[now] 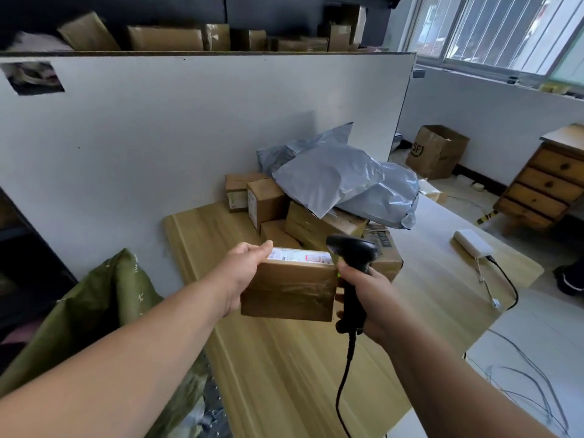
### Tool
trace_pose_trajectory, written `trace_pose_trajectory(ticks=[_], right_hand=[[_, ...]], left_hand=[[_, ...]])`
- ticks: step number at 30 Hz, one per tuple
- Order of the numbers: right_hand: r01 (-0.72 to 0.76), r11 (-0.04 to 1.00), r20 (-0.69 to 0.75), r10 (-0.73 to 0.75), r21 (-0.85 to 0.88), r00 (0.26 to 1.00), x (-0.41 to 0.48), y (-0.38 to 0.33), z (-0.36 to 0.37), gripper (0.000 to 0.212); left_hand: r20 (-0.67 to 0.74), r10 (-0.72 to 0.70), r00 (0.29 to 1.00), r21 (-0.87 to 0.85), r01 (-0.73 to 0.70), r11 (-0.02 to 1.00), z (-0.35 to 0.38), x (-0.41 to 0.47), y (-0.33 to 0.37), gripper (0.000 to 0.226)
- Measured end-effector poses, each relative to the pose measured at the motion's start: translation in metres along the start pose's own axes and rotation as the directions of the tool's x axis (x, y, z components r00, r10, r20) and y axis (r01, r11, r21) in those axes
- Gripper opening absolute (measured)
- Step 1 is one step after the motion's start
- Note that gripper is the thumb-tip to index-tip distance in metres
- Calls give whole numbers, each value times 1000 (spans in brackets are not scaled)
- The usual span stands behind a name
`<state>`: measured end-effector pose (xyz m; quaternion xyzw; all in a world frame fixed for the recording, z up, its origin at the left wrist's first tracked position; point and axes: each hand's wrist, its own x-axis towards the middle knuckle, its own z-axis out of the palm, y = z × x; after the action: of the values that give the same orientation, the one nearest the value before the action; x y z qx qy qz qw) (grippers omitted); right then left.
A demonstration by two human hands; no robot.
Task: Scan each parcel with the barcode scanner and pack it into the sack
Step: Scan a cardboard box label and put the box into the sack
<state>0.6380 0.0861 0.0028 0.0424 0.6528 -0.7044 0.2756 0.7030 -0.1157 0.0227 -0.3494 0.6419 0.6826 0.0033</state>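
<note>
Left hand (243, 273) clamps crosswise parcel (289, 292); right hand (376, 301) clamps scanner (352, 248) aimed at it.

"SF" printed in black on open cardboard box (436, 151) on floor, parcel label (300, 257) print too blurred

bare tabletop (284, 358) near; parcel pile (316, 213) blocking beyond

We stand in a small parcel room, half office, half storeroom. Taped cardboard boxes (267, 200) and grey plastic mailers (341, 178) pile up on our wooden table (284, 358). More boxes (164, 37) line the top of a white partition (189, 121), and an open courier carton (437, 151) sits on the floor near a chest of drawers (546, 184).
</note>
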Motion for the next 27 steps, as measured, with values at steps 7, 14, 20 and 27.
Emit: trace_pose_trajectory(ticks=[7, 14, 20, 27], right_hand=[[-69, 991, 12, 71, -114, 997, 30, 12, -11, 20], [-136, 967, 59, 152, -217, 987, 57, 38, -7, 15], [-200, 884, 118, 272, -422, 955, 66, 69, -2, 16], [-145, 770, 203, 337, -622, 919, 67, 70, 2, 14]], left_hand=[[-163, 63, 985, 70, -52, 996, 13, 22, -42, 65], [-219, -3, 976, 156, 39, 987, 18, 36, -80, 49], [-262, -7, 965, 249, 75, 965, 5, 69, -109, 68], [-298, -7, 955, 383, 126, 915, -8, 89, -134, 76]])
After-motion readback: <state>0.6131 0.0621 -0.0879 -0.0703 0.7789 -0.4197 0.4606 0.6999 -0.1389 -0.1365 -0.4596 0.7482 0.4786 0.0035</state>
